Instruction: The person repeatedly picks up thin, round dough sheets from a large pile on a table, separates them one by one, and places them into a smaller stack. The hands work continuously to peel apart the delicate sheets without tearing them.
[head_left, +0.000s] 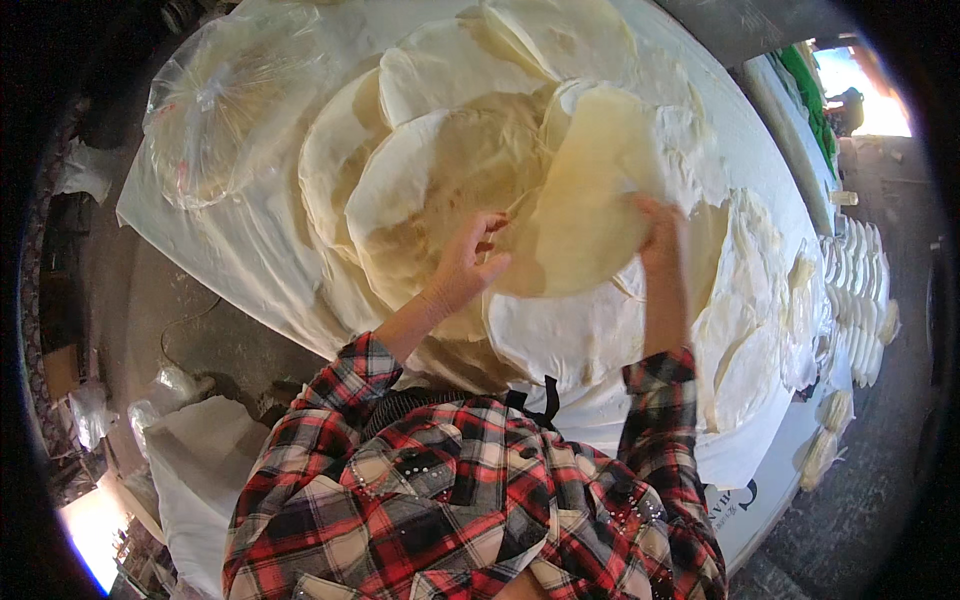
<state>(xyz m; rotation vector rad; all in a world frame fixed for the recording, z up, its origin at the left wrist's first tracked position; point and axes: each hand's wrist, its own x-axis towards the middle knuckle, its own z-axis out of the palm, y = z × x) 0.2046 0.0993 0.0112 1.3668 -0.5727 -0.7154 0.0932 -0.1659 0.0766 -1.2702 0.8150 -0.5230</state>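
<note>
Thin, pale round sheets that look like flatbread lie overlapping in loose piles before me. My right hand (660, 229), blurred, grips the right edge of a raised yellowish sheet (592, 202), which hangs slanted over the piles. Its fingertips are partly hidden. To the left of that sheet, my left hand (472, 262) is over a brown-spotted round sheet (442, 180) with its thumb and fingers apart and nothing visible between them. Whether it touches the sheet below, I cannot tell. A whiter sheet (555, 330) lies nearest my body.
White cloth (262, 277) covers the table. A clear plastic bag (217, 127) of round sheets sits at the far left. More crumpled sheets (742, 300) lie at the right, beside a row of white stacked pieces (859, 292). A white sack (202, 450) stands at lower left.
</note>
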